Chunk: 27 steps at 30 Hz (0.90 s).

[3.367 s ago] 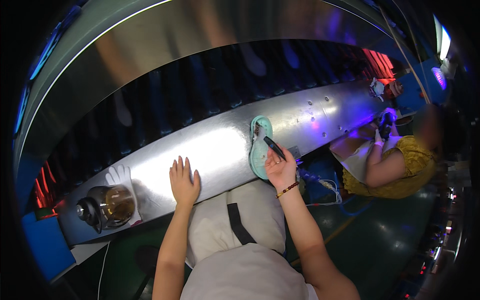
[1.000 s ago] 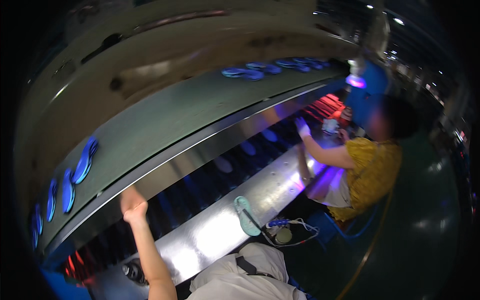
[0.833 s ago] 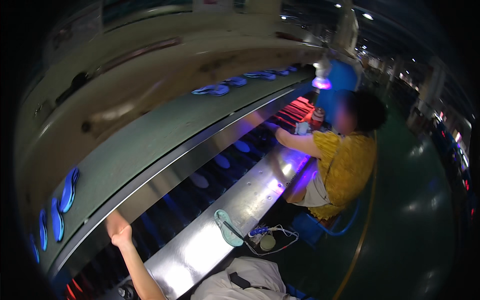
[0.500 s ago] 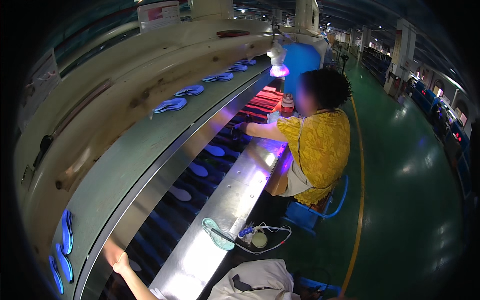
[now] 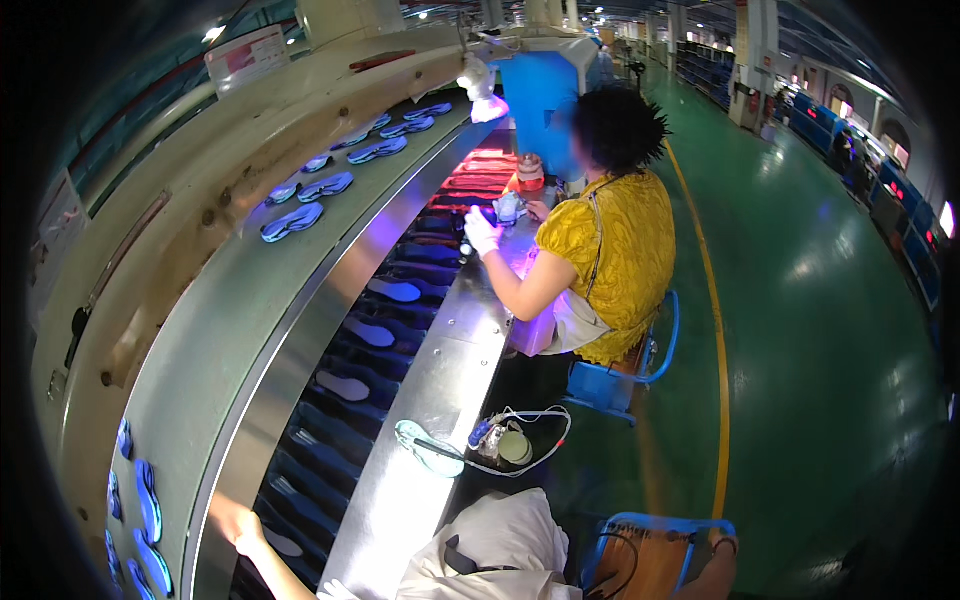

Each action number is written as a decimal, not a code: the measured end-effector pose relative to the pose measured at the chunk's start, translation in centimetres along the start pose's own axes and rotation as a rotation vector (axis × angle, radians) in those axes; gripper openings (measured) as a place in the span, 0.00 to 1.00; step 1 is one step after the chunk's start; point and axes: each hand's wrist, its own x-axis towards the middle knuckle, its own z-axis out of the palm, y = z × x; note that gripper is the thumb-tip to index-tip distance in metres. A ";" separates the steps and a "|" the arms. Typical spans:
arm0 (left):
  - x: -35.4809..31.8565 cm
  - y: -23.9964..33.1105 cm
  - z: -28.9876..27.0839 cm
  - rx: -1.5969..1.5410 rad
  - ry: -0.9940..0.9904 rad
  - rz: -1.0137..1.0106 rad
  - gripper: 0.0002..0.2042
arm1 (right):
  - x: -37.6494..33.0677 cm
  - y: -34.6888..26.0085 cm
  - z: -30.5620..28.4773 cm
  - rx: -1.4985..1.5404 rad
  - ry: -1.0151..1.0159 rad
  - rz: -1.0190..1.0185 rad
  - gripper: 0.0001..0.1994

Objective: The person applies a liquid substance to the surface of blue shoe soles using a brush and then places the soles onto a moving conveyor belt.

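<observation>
My left hand (image 5: 240,528) reaches in from the lower edge and rests against the shiny metal side wall (image 5: 232,470) of the conveyor. Its fingers are largely hidden, and their skin tone mirrors in the metal. At the lower right my right hand (image 5: 722,543), with a band at the wrist, is closed at the blue tubular frame of a wooden-seated chair (image 5: 650,560). On the metal ledge lies a pale turquoise shoe sole (image 5: 428,447) with a dark-handled brush across it. A white glove-like item (image 5: 338,591) is partly cut off below.
Blue soles (image 5: 292,222) lie on the green upper belt (image 5: 240,300); pale insoles (image 5: 344,386) lie on the dark lower one. A round pot (image 5: 515,447) and a looped cable hang by the ledge. A co-worker in yellow (image 5: 620,260) sits farther along, near a lit lamp (image 5: 487,100).
The view has shifted, bringing my right hand and the chair into sight. The co-worker's arm has drawn back from the lower belt. Blue soles on the upper belt have come nearer.
</observation>
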 end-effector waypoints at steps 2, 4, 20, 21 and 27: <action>-6.6 0.2 1.2 0.023 -0.129 0.089 0.09 | -8.8 -5.7 -3.2 0.086 0.022 -0.187 0.20; -11.6 -0.1 1.6 0.054 -0.229 0.109 0.09 | -17.0 -11.1 -5.4 0.193 0.014 -0.474 0.25; -25.1 -2.1 -21.5 0.743 -0.469 -1.242 0.04 | -42.9 -10.3 7.3 -1.025 -0.563 -1.170 0.14; -25.9 -2.0 -22.2 0.836 -0.455 -1.275 0.04 | -41.6 -8.6 7.1 -1.006 -0.571 -1.137 0.14; -29.9 -5.3 -23.4 1.183 -0.516 -1.275 0.05 | -34.0 -2.6 4.2 -0.857 -0.576 -0.914 0.13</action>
